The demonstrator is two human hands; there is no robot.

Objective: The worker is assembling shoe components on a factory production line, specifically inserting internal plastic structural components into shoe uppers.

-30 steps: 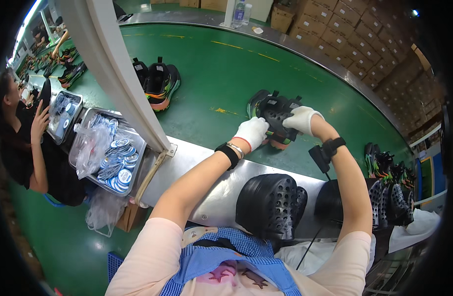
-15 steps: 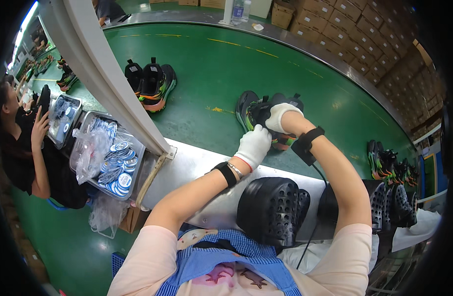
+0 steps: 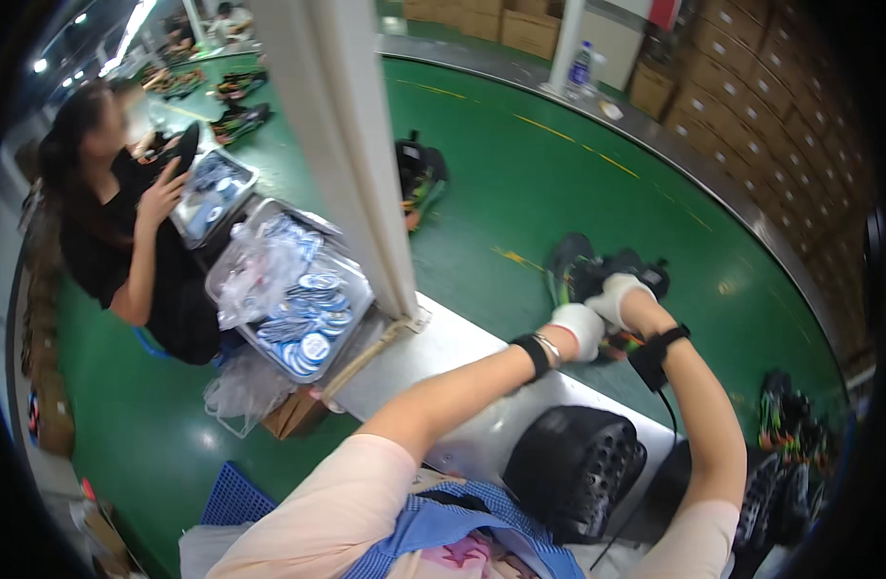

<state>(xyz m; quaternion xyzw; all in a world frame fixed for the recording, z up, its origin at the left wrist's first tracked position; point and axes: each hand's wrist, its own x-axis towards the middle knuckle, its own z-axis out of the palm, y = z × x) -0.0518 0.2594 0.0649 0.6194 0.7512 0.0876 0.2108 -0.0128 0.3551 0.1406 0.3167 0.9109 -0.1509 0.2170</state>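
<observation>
Spread to either side of a pair of dark shoes point(image 3: 583, 275) a second ago, the gloved left hand point(image 3: 578, 330) and right hand point(image 3: 621, 298) have come together at the pair's near side, while the view has swung left. The shoes sit on the green worktop point(image 3: 482, 188), beyond a steel ledge point(image 3: 443, 333). Fingers are hidden or blurred, so I cannot tell whether either grip is closed. Between the forearms rests a black perforated form point(image 3: 573, 473); left of the white post point(image 3: 342, 145), a metal tray point(image 3: 359, 280) holds blue-and-white discs point(image 3: 313, 299).
</observation>
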